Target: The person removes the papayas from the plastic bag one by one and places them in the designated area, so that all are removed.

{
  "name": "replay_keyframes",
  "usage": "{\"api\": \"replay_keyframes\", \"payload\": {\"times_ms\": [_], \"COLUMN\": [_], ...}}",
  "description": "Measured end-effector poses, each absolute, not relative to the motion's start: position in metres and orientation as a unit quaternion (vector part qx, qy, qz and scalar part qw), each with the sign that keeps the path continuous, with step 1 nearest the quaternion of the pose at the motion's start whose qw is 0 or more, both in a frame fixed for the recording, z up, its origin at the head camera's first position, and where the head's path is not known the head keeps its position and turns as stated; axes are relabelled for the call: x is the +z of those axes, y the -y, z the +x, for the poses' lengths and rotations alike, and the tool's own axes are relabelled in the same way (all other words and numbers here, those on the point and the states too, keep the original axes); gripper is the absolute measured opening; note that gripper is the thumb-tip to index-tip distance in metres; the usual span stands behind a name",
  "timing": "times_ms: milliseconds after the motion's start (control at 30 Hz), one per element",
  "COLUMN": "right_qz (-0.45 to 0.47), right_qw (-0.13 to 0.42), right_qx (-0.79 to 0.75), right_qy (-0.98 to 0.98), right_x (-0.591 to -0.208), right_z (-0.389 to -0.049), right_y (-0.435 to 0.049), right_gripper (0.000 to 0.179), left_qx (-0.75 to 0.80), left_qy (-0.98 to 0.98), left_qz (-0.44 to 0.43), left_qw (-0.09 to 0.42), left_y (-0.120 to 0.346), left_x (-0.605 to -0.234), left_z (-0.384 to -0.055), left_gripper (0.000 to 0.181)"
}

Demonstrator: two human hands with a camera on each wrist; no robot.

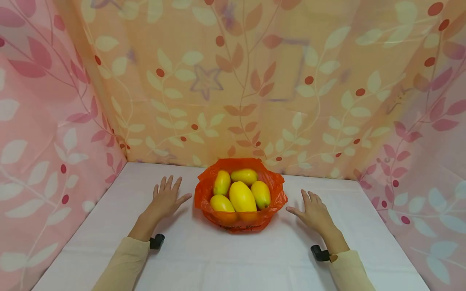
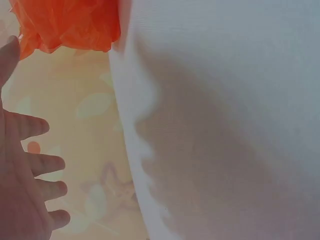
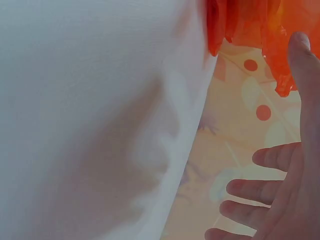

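An orange-red plastic bag (image 1: 276,206), its top spread wide, stands on the white-covered table between my hands. Several yellow mangoes (image 1: 242,197) lie inside it, the largest at the front middle. Dark lettering on the bag's front is partly creased. To its left, my left hand (image 1: 166,200) hovers with fingers spread, thumb pointing at the bag. My right hand (image 1: 314,212) mirrors it on the other side, thumb toward the bag's edge, holding nothing. Both wrist views show the palms bare, the bag (image 2: 70,25) at the top edge and hand shadows falling on the cloth.
A white cloth (image 1: 218,262) covers the table. Behind it hangs a yellow-orange leaf-patterned curtain (image 1: 255,81), with pink patterned curtains (image 1: 47,141) along both sides. Each wrist carries a small black camera (image 1: 157,241) near the beige sleeve (image 1: 123,262).
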State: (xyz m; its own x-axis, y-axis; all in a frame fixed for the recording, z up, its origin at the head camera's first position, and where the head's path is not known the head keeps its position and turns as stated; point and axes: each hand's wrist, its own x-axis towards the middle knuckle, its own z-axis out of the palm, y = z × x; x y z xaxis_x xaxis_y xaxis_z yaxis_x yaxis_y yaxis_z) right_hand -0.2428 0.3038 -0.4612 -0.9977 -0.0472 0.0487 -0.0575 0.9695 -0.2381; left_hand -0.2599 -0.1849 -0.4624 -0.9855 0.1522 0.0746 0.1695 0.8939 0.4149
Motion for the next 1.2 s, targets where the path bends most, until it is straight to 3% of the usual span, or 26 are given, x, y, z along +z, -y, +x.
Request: {"api": "replay_keyframes", "payload": {"times_ms": [667, 1200], "right_qz": [0.031, 0.049], "right_qw": [0.014, 0.012], "right_qx": [0.180, 0.227], "right_qy": [0.983, 0.973], "right_x": [-0.441, -0.428], "right_z": [-0.247, -0.251], "right_y": [-0.300, -0.293], "right_gripper": [0.109, 0.105], "left_qx": [-0.297, -0.384], "left_qy": [0.951, 0.921], "left_qz": [-0.079, -0.058], "left_qw": [0.023, -0.019], "left_y": [0.180, 0.175], "left_x": [-0.462, -0.464], "left_z": [-0.269, -0.278], "left_gripper": [0.084, 0.085]}}
